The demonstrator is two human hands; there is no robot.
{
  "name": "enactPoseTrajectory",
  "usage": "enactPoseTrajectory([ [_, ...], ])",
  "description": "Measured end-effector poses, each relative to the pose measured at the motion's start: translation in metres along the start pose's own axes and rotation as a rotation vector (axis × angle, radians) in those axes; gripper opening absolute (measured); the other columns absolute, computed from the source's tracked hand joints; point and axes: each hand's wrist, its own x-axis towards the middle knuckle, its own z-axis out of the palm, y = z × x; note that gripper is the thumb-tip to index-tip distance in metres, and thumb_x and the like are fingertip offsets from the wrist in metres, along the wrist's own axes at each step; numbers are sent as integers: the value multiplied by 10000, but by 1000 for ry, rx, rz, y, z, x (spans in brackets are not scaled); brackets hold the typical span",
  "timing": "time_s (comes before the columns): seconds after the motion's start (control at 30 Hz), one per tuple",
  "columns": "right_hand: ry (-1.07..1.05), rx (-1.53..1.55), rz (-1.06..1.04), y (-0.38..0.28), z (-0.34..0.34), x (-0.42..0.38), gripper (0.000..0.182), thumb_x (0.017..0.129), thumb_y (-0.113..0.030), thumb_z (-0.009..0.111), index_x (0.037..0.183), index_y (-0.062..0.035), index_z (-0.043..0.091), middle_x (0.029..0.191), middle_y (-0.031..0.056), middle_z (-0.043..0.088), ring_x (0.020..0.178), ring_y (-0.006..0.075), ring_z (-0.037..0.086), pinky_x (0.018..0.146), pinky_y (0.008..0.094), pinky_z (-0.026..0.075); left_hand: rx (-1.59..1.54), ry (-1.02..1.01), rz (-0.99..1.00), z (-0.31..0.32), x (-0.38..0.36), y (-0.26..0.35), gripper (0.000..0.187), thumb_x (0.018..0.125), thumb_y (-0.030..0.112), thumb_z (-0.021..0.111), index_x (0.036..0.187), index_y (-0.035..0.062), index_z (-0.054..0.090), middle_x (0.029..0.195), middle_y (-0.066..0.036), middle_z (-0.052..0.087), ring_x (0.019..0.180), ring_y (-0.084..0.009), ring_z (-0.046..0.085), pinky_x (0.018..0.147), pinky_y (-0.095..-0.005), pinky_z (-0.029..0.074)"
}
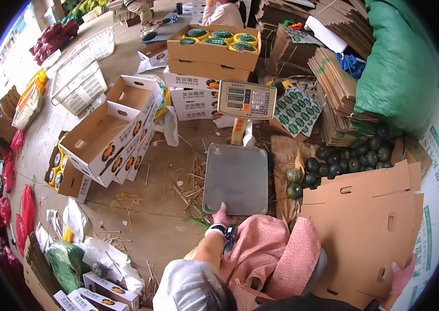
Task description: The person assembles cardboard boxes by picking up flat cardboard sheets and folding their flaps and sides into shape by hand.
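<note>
My left hand, in a pink glove, rests at the near edge of the grey scale platform; its finger and thumb details are too small to tell what it grips. My right hand, also gloved in pink, is at the lower right, holding the edge of a flat brown cardboard sheet in a stack leaning beside my lap. The scale's display stands upright beyond the bare platform. Dark green squashes are piled behind the cardboard.
Open white boxes are stacked at left, near white crates. A brown box of wrapped squashes sits on other boxes ahead. A person is behind it. A green sack and folded cardboard stand right.
</note>
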Motion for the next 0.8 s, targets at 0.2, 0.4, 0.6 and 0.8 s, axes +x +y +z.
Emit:
enactPoseTrajectory([
  [0.2,95,107,-6,-12,12,-5,507,670,70,546,1162,13,434,1059,113,526,991,199,494,912,302,380,174,-92,85,-4,3,8,443,862,130,603,1259,193,418,1215,-70,508,1073,-285,520,885,-486,454],
  [0.4,36,202,-12,-28,18,-2,498,639,26,563,1120,-9,438,976,109,555,918,209,524,873,293,402,448,-233,12,-28,-13,12,356,906,199,504,1239,100,427,1222,-93,514,1116,-272,510,941,-407,438],
  [0.6,137,151,-7,-23,23,-5,589,639,39,593,1197,19,409,1040,139,561,978,236,531,906,303,399,721,-189,-390,-53,-29,29,477,953,427,346,1191,58,533,1160,-149,593,1116,-267,530,988,-361,375],
  [0.8,156,-45,64,-6,30,6,790,607,-4,703,1308,50,343,1205,217,512,1119,296,502,970,350,383,1050,-149,-514,-52,-39,88,501,876,448,483,1139,25,538,1131,-163,587,1001,-298,569,865,-427,447],
])
